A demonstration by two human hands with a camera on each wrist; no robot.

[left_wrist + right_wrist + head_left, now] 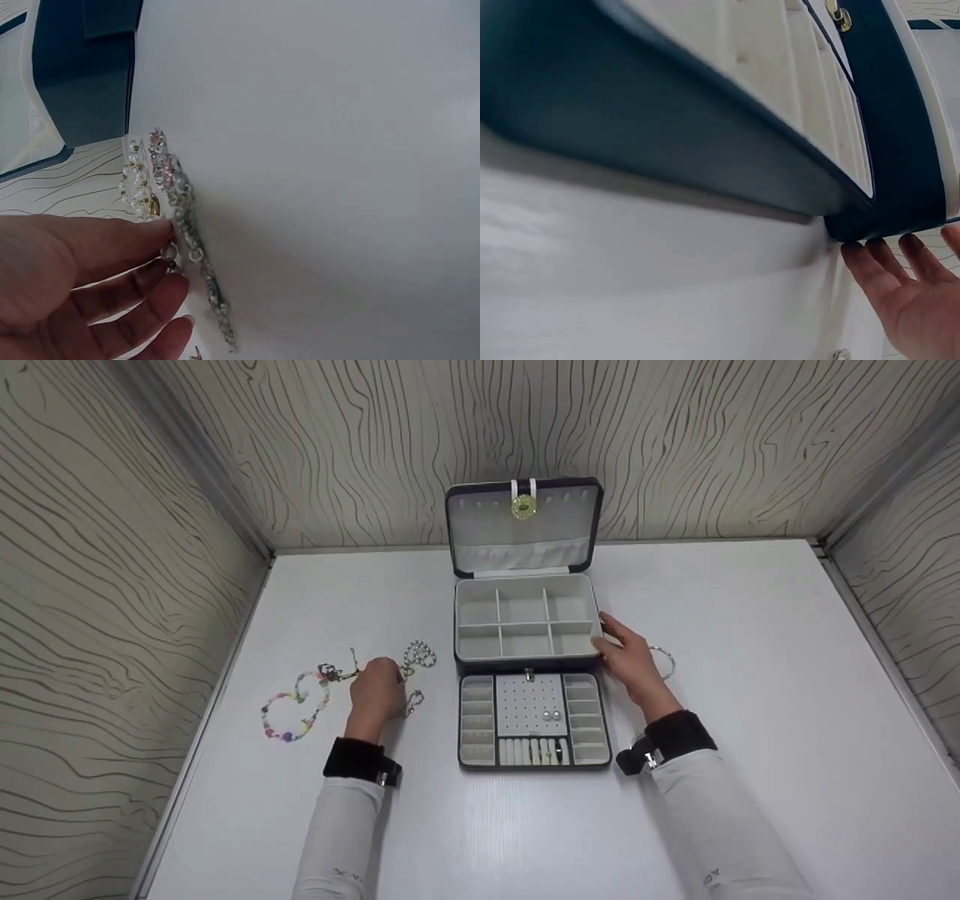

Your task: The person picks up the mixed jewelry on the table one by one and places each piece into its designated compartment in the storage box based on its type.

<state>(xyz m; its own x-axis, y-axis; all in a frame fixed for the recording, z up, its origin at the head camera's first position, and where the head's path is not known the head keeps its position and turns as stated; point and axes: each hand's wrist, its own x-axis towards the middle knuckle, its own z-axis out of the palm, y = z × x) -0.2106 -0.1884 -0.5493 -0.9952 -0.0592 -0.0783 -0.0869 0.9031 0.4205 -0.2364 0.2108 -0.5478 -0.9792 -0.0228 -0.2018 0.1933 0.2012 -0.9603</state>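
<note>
An open jewelry box [487,667] stands mid-table, its lid [480,532] raised and its bare compartments showing. In front, a fold-out tray [478,767] holds two pearl-like studs [551,715] and several rings [546,751]. Left of the box, my left hand [376,694] pinches a beaded bracelet [170,255] between thumb and fingers. A sparkly string [187,214] and a pearl strand [136,176] lie just beyond it in the left wrist view. My right hand [631,661] touches the box's right side with extended fingers [866,266].
A colorful bead necklace [286,736] lies at the left, near a dark charm chain [330,672]. Behind the left hand is a coiled bead string [420,654]. A silver bangle [666,660] lies behind the right hand. Patterned walls [360,442] border the white table [750,660].
</note>
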